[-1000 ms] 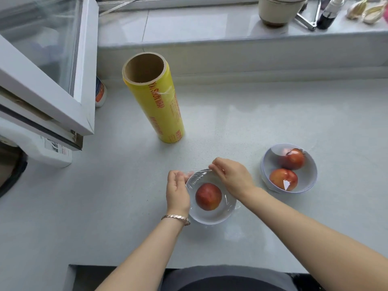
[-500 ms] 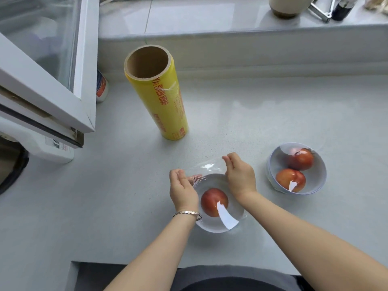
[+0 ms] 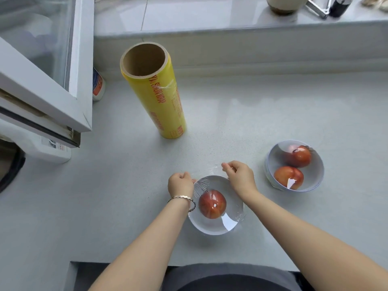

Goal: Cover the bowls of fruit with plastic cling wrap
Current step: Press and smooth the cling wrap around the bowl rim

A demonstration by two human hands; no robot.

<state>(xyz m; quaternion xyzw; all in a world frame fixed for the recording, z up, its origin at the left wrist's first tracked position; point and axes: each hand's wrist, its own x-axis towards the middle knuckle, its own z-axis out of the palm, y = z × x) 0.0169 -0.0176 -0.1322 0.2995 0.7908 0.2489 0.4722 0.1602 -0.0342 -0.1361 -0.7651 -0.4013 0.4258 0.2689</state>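
left hand (image 3: 181, 184): fingers curled, gripping the edge of the clear plastic cling film (image 3: 202, 185) at the far-left rim; the film fans into tight pleats there.
right hand (image 3: 240, 177): thumb and fingertips pinch the film's far edge, lifted just above and beyond the far rim.
target: small white round bowl (image 3: 206, 228) right in front of me on the pale grey stone countertop (image 3: 105, 196), with one red round fruit (image 3: 212, 203) inside under the film.
film state: spans the bowl mouth; the near-right rim looks stuck down with a small crumpled overhang; the far edge is loose.
step: my read is tensioning and sealing the far side.
how: pull both corners outward and away from me, evenly, then down over the rim; press against the outer wall, not the top. Smooth the left pleats flat before they bond.
watch: the bowl is light, so an uneven pull would likely drag or tip it; too much tension could peel the near side.
second white bowl (image 3: 315, 175): off to my right, two red fruits; glare suggests it is already covered.
yellow roll of cling wrap (image 3: 161, 101): upright, well beyond the bowl, untouched.
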